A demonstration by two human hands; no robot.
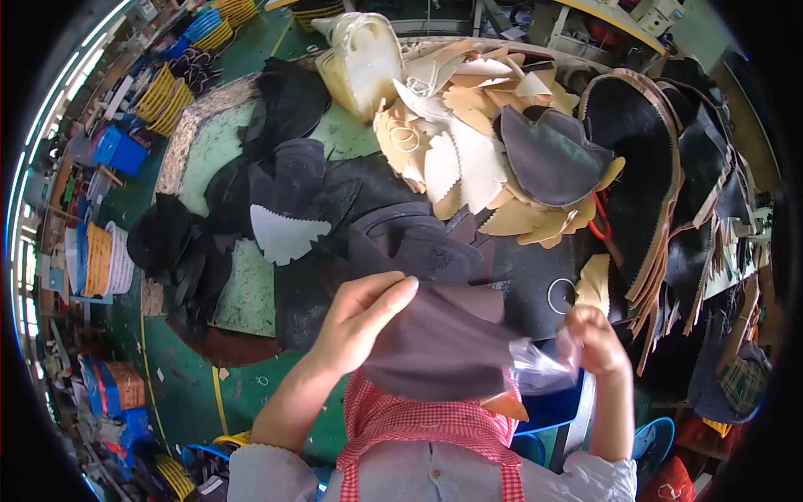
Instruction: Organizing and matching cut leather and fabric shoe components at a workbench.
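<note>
My left hand (pixel 361 322) pinches the upper left edge of a dark brown leather-like piece (pixel 439 347), thumb on top, holding it in front of my body. At its right edge, my right hand (pixel 592 339) is closed on a crinkled clear plastic film (pixel 542 366). The film and the right fingers are smeared by motion. Whether the film is still joined to the brown piece cannot be made out. Just beyond lie stacked dark cut pieces (pixel 418 243) and a thin white ring (pixel 561 295) on a black sheet.
Tan and cream cut pieces (pixel 468 155) are heaped on the table, with a yellowed plastic container (pixel 364 71) behind. Red-handled scissors (pixel 600 216) lie near black trimmed panels (pixel 627 159) at right. Black pieces (pixel 288 100) and a grey zigzag-edged piece (pixel 286 233) are at left.
</note>
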